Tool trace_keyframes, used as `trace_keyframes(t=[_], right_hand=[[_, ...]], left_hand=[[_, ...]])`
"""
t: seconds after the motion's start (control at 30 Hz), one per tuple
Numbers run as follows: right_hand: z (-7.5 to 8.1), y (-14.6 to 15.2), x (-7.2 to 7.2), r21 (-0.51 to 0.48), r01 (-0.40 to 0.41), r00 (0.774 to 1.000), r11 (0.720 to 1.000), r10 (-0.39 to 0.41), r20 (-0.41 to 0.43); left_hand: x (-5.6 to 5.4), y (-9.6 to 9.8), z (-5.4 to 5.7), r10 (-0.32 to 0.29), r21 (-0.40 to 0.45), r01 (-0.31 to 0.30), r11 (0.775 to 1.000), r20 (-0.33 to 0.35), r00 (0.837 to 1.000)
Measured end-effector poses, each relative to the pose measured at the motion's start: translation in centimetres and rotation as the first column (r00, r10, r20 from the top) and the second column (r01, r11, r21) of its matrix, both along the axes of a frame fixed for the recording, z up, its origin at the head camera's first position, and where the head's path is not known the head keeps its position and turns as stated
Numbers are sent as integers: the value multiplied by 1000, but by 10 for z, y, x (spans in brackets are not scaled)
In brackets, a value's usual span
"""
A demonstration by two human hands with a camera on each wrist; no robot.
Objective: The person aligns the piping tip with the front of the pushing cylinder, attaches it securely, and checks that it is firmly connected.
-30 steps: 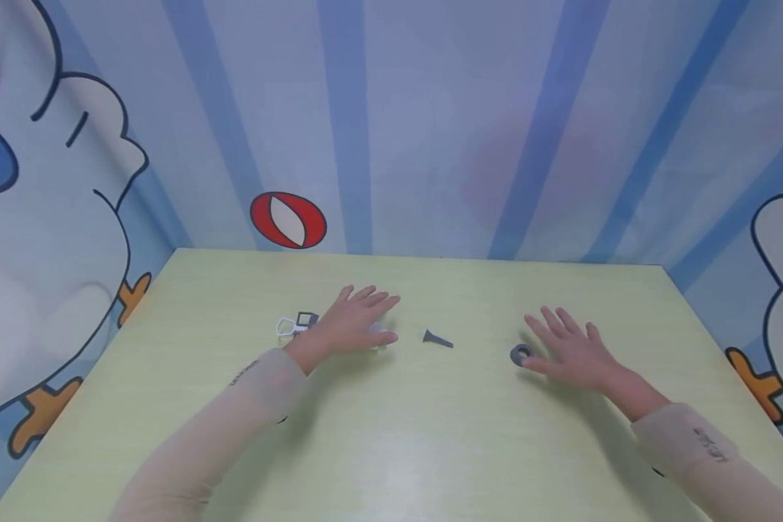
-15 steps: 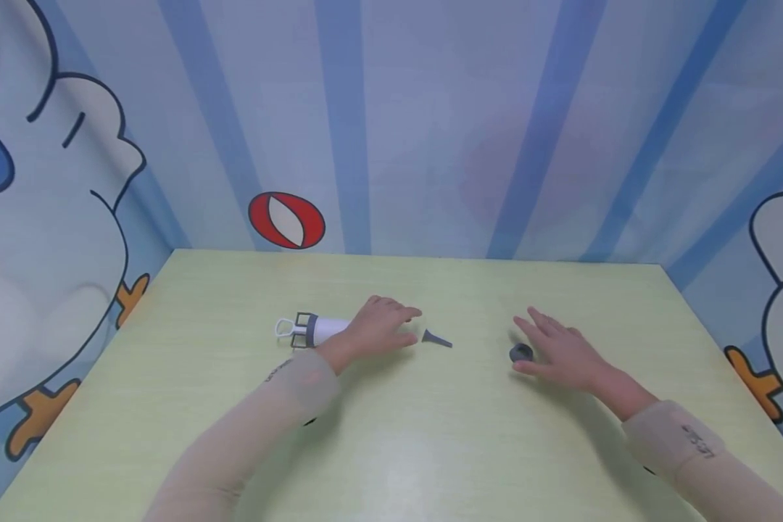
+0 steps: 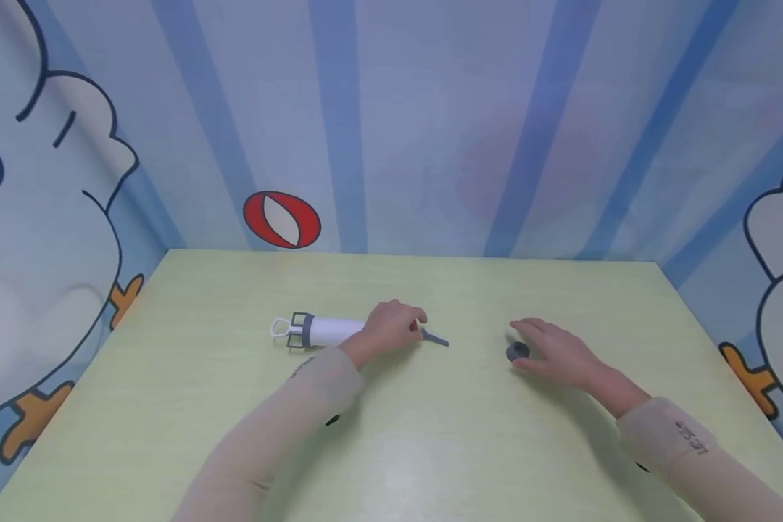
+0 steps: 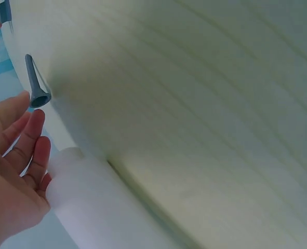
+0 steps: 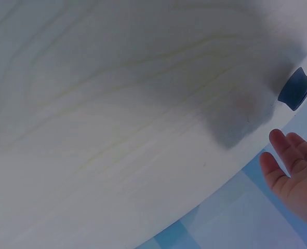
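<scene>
My left hand is at the wide end of a small grey tapered nozzle on the table. In the left wrist view, the thumb and bent fingers come close around the flared end of the nozzle; whether they touch it is unclear. Behind this hand lies a large white syringe with grey side handles and a white ring-ended plunger; the hand hides its front. My right hand hovers, fingers loosely extended, around a round dark grey cap. The right wrist view shows a gap between the fingers and the cap.
A pale yellow-green table carries these parts. Its far edge meets a blue striped backdrop with cartoon figures at both sides.
My left hand has moved right from above the syringe to the nozzle, its fingers bending and uncovering the white barrel. My right hand has edged left, its fingers drawing together near the cap.
</scene>
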State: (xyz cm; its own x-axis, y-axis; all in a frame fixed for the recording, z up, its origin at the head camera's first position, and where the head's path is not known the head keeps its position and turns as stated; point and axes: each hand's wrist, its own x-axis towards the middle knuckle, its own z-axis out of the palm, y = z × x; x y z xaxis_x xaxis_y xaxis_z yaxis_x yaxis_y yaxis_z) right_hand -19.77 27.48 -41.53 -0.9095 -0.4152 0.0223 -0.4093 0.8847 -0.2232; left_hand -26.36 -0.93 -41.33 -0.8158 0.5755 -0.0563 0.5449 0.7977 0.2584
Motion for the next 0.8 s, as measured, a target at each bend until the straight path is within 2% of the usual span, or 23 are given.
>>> trace_keyframes(t=[0.17, 0.4, 0.67, 0.8], right_hand=[[1, -1, -1, -10, 1, 1000, 1000, -1, -5], [-2, -2, -3, -24, -15, 1000, 1000, 15, -16], [-6, -2, -7, -11, -23, 1000, 1000, 23, -17], [-7, -3, -8, 7, -28, 999, 1000, 28, -16]], left_hand=[[-1, 3, -3, 20, -20, -20, 1000, -17, 1000], [0, 6, -7, 17, -47, -19, 999, -37, 999], [1, 7, -9, 17, -6, -17, 1000, -55, 998], [1, 8, -8, 29, 50, -26, 998, -44, 999]])
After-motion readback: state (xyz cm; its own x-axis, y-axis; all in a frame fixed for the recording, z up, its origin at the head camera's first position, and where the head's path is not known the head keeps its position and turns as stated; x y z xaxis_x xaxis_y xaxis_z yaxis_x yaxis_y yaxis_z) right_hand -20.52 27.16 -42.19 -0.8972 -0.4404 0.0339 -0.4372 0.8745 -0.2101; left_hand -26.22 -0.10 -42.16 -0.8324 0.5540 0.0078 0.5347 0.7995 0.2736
